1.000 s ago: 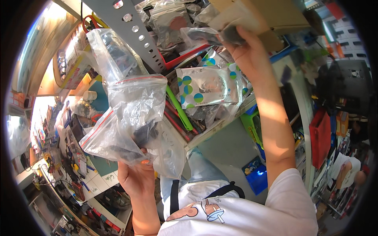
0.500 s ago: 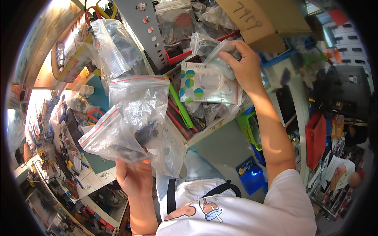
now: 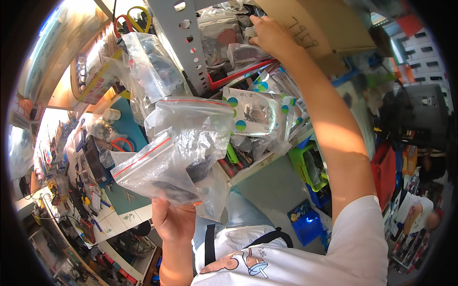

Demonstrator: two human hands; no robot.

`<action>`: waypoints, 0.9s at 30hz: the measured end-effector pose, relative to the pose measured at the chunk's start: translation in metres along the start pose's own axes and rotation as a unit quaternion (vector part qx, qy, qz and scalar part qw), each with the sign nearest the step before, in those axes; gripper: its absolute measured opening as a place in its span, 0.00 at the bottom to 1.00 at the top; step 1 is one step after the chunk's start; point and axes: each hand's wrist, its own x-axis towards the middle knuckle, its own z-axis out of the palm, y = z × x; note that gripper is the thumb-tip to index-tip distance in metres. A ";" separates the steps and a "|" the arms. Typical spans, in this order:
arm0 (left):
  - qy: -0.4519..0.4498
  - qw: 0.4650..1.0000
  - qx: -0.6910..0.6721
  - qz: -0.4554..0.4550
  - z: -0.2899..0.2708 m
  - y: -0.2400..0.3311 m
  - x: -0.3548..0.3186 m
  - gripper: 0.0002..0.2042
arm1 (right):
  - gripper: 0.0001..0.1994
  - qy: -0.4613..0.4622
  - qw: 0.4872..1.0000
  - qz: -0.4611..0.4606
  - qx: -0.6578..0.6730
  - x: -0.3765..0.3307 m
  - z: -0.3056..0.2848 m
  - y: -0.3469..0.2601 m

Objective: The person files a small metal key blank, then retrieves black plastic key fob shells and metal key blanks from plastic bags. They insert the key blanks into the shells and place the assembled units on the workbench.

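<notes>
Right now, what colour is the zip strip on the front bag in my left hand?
The zip strip is red, seen best in the head view.

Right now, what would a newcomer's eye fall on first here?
Probably the clear, red-edged plastic bags in the left grip, just left of centre. Right of them lies a silvery packet with blue and green dots. Higher up, the right grip is over a red-rimmed tray of more bags, beside a cardboard box.

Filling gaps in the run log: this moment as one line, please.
left hand: holding clear zip bags | right hand: at bagged items in red-edged bin, grip unclear | nearby: dotted packet
</notes>
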 end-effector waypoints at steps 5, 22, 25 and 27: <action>-0.007 1.000 -0.014 0.012 -0.009 0.010 -0.003 0.20 | 0.26 -0.041 0.966 0.018 0.253 0.040 0.014 0.017; -0.043 0.999 0.013 -0.006 -0.001 0.010 0.000 0.20 | 0.22 0.106 0.956 0.029 0.273 0.007 -0.001 0.014; -0.034 0.999 0.037 -0.013 0.013 0.002 0.003 0.20 | 0.25 0.075 0.991 0.045 0.102 0.014 0.006 0.008; -0.045 0.998 0.031 -0.016 0.014 0.004 0.001 0.20 | 0.20 0.107 0.959 0.076 0.253 0.019 -0.002 0.000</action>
